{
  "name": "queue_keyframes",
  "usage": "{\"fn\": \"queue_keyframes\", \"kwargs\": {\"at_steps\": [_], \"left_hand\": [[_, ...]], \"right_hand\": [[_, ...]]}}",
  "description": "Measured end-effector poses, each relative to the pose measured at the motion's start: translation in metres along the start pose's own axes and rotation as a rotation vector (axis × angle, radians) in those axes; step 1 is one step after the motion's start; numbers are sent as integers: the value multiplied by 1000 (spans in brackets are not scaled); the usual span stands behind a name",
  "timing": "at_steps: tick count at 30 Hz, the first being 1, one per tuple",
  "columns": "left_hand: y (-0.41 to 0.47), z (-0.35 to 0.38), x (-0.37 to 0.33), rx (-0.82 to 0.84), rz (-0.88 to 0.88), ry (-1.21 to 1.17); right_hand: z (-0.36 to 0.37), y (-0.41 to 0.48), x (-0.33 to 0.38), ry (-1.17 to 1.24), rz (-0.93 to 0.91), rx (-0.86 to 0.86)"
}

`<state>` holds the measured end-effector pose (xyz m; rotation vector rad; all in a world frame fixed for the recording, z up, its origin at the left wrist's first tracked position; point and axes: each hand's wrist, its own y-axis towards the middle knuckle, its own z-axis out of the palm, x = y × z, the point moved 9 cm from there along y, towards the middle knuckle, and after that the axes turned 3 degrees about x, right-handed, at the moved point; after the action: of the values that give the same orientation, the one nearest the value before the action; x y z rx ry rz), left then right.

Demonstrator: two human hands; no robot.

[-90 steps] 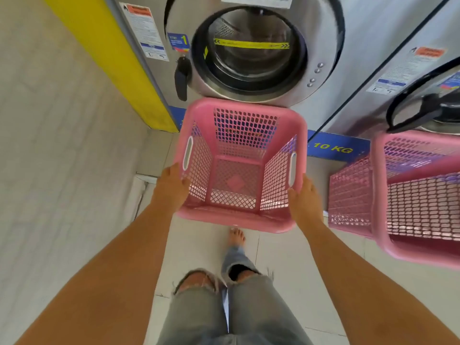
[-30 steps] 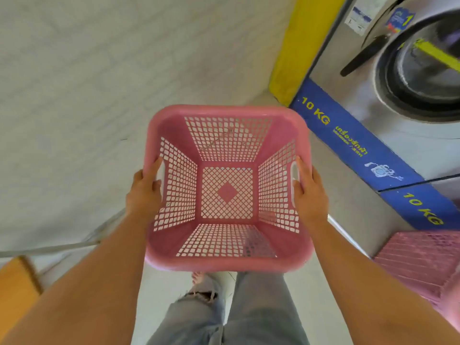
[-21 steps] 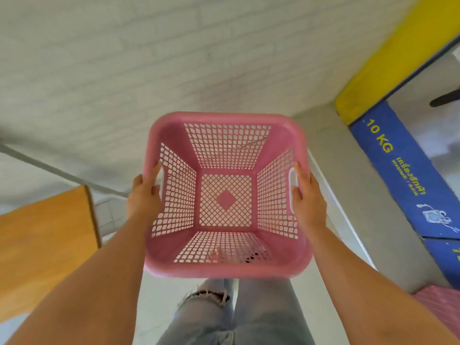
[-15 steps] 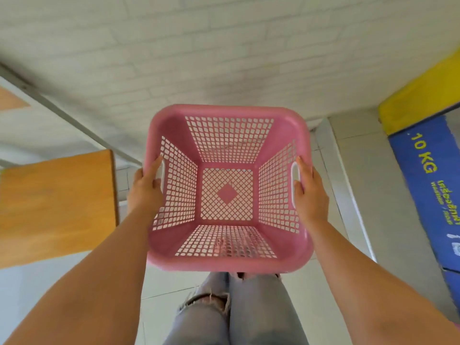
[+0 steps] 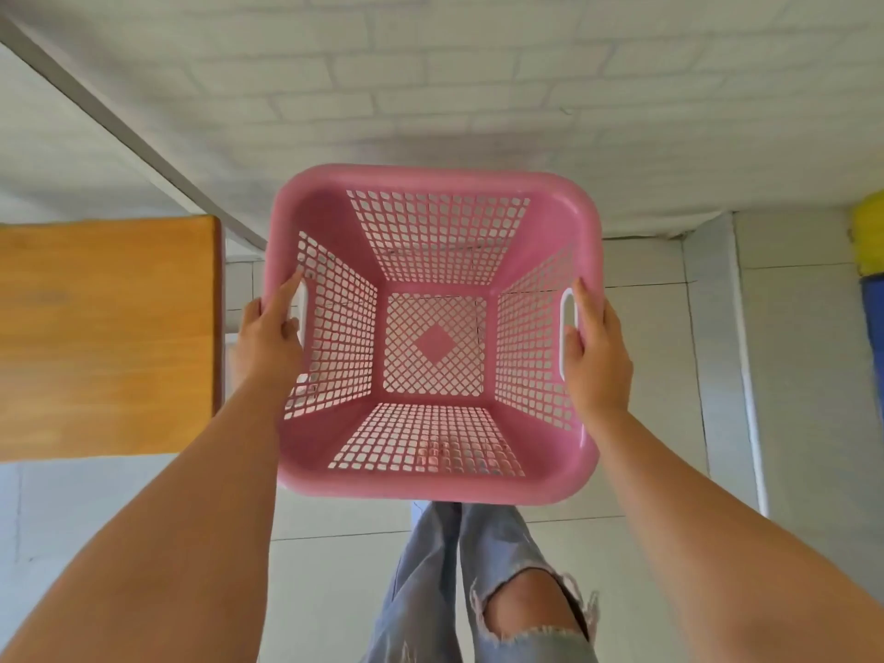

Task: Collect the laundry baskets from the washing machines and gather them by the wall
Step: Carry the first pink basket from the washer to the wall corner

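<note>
One pink basket in my feed, empty, held up off floor, facing white brick wall. Left hand and right hand each closed round side handle, two grips total. One wooden table at left, beside basket.

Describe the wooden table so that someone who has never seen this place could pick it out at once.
Start at the white brick wall ahead. Left of the pink laundry basket held in the left hand and right hand lies the wooden table, its corner near the left hand. It is the only orange-brown surface among pale tiles.
</note>
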<state>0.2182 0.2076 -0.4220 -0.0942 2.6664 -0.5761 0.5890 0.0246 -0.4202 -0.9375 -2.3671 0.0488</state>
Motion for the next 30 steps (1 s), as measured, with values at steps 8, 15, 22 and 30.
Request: {"fn": "queue_keyframes", "kwargs": {"at_steps": [8, 15, 22, 30], "left_hand": [[46, 38, 29, 0, -57, -78], [73, 55, 43, 5, -63, -93], [89, 61, 47, 10, -58, -21], [93, 67, 50, 71, -90, 86]], "right_hand": [[58, 42, -6, 0, -9, 11], [87, 63, -3, -14, -60, -4], [100, 76, -3, -6, -46, -8], [109, 90, 4, -125, -105, 146]]}}
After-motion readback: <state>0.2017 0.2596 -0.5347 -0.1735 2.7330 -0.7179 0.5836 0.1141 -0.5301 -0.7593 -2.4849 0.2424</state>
